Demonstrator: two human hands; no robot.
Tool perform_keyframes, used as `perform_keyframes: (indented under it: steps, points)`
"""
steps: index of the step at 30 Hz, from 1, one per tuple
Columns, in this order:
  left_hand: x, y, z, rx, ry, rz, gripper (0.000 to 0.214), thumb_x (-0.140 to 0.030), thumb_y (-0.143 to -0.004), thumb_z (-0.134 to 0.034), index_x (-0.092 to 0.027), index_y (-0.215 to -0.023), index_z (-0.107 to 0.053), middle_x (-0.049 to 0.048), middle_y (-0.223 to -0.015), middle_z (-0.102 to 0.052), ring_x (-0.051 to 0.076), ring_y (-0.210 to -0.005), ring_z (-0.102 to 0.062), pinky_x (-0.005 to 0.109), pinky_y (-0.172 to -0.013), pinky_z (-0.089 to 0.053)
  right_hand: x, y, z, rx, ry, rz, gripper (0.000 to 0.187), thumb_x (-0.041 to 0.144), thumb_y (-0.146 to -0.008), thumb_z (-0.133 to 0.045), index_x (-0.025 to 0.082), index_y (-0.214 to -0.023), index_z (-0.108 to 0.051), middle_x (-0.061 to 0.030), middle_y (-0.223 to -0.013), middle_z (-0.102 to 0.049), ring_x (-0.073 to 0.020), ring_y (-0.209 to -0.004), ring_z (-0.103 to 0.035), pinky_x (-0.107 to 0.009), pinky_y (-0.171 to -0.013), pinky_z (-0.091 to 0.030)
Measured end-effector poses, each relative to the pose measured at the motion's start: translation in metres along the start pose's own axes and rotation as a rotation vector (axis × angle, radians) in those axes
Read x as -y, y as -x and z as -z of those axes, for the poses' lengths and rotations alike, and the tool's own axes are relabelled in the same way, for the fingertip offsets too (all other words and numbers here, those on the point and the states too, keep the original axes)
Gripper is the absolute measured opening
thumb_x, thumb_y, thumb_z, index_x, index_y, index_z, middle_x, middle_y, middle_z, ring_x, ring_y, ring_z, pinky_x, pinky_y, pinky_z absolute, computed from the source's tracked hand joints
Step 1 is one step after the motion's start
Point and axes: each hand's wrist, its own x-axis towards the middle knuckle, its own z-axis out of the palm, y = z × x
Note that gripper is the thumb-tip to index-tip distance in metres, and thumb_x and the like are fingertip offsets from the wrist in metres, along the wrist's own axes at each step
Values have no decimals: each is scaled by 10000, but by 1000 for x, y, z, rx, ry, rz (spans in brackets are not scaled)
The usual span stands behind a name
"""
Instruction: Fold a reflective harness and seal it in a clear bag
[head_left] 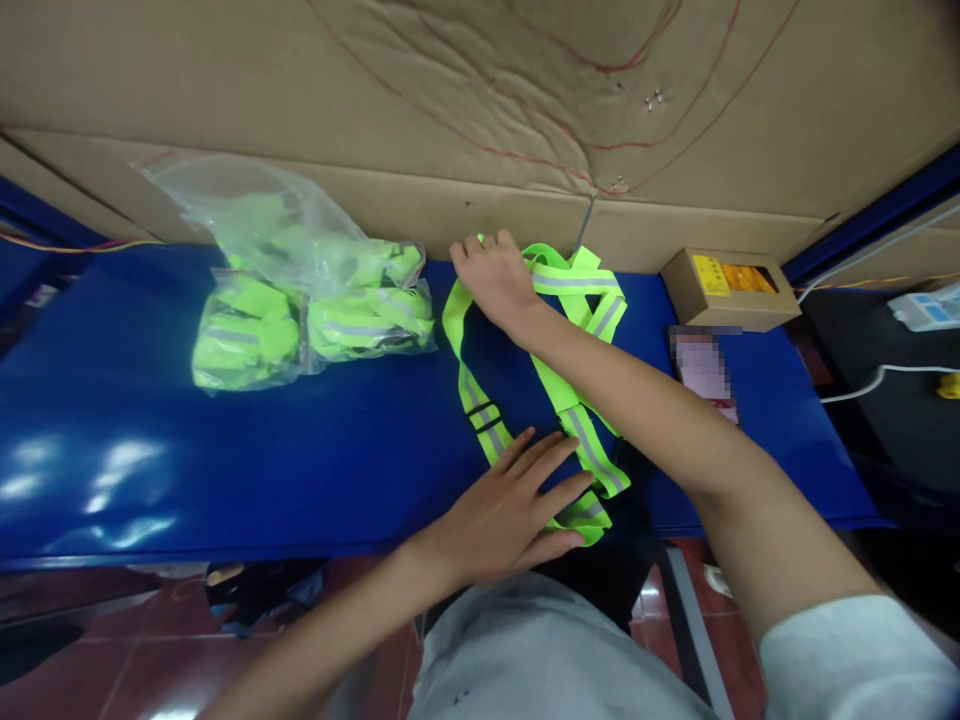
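A neon-yellow reflective strap vest (pixel 574 385) with grey stripes and a black slide buckle lies loosely spread on the blue table (pixel 337 460). My right hand (pixel 495 275) reaches across to its far left part, fingers curled over a strap; the palm side is hidden. Near the table's front edge, my left hand (pixel 517 505) rests flat over the vest's lower straps with fingers spread. Part of the vest is covered by my right forearm. To the left sit bagged reflective vests (pixel 247 335) in clear plastic, with a larger clear bag (pixel 277 220) behind them.
A cardboard box (pixel 731 290) with a yellow label stands at the back right, and a blurred-out phone-like object (pixel 705 370) lies before it. Behind the table rises a cardboard panel (pixel 225 80) with red wires. A white power strip (pixel 930 308) lies on the dark surface at right.
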Motion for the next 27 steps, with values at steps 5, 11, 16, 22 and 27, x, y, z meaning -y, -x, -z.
perform_keyframes:
  steps: [5,11,16,22,27]
  points:
    - [9,5,25,-139,-50,-90,536,-570,-1085,-474,-179,-1442,-561,183,-1526,-581,313,-1445,-548,577,-1248,-441,-36,25,17,23,-173,215,417,308,-1034,-560,171,-1427,-586,-145,-1515,-603,-308,-1392,-544,-491,-1133,-382]
    - [83,-15,80,-410,-200,223,335,-202,-1060,-521,-175,-1386,-593,151,-1389,-660,295,-1333,-624,494,-1162,-517,-124,69,37,173,-274,-29,491,479,-1027,-571,203,-1430,-620,-180,-1494,-587,-422,-1404,-515,-646,-1126,-346]
    - [141,-59,84,-270,-282,500,489,-261,-1018,-564,-56,-1462,-541,271,-1484,-552,430,-1418,-542,616,-1168,-476,-145,79,15,256,-207,-261,499,436,-965,-655,173,-1389,-659,-206,-1439,-606,-439,-1241,-629,-613,-998,-506]
    - [59,-28,74,-285,-182,120,340,-195,-1064,-524,-151,-1390,-606,166,-1466,-629,304,-1354,-612,482,-1133,-513,-127,127,44,-53,-281,-147,487,334,-1022,-576,196,-1488,-565,-187,-1531,-573,-409,-1409,-537,-614,-1137,-446]
    - [-22,12,42,-157,-126,-18,366,-442,-1082,-561,-189,-1332,-648,95,-1385,-724,265,-1260,-674,454,-1078,-514,-80,235,96,-5,-576,255,273,136,-1072,-487,180,-1263,-677,-95,-1254,-760,-227,-1192,-697,-414,-1071,-522]
